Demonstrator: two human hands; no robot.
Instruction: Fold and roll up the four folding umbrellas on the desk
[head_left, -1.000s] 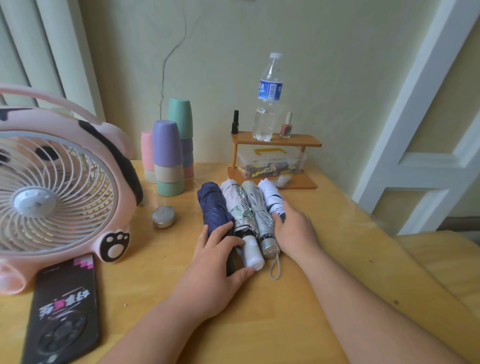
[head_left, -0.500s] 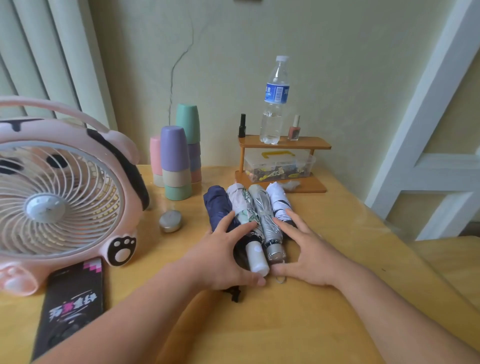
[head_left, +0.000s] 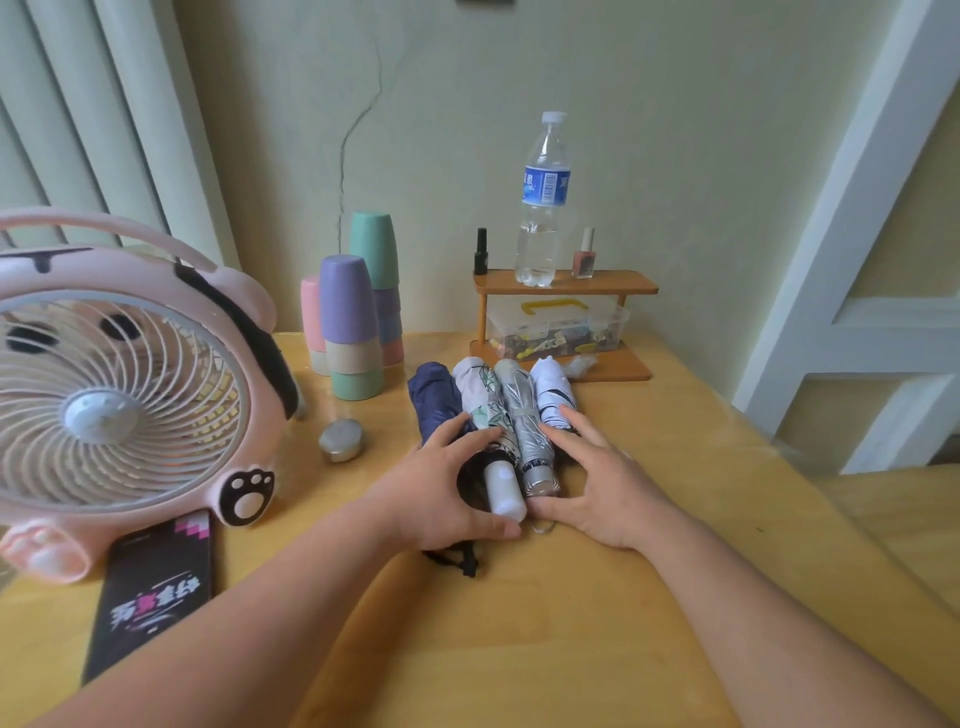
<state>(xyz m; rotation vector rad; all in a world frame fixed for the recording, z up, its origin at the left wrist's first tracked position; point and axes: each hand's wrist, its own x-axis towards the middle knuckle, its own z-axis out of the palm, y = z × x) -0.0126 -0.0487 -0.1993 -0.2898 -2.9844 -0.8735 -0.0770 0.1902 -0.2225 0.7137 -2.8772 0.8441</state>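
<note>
Four rolled umbrellas (head_left: 498, 415) side by side on desk (head_left: 571, 623), left hand (head_left: 441, 488) and right hand (head_left: 602, 483) touching them, fingers (head_left: 480, 439) spread wide

Reference: orange-brown wooden two-tier shelf (head_left: 566, 283).

In front of the shelf, left to right:
- navy blue rolled umbrella (head_left: 434, 400): plain.
- white rolled umbrella with green leaf print (head_left: 480, 395): white handle.
- silver-grey rolled umbrella (head_left: 519, 400): plain.
- white rolled umbrella with dark band (head_left: 553, 395).

On the shelf:
- clear plastic bottle (head_left: 543, 197): blue label.
- black nail-polish bottle (head_left: 481, 252).
- pink nail-polish bottle (head_left: 585, 254).

Left of the shelf:
- pastel plastic cup stacks (head_left: 353, 322): lilac, beige, mint, teal, pink.
- pink round desk fan (head_left: 104, 395): black patches, black-and-white paw mark.
</note>
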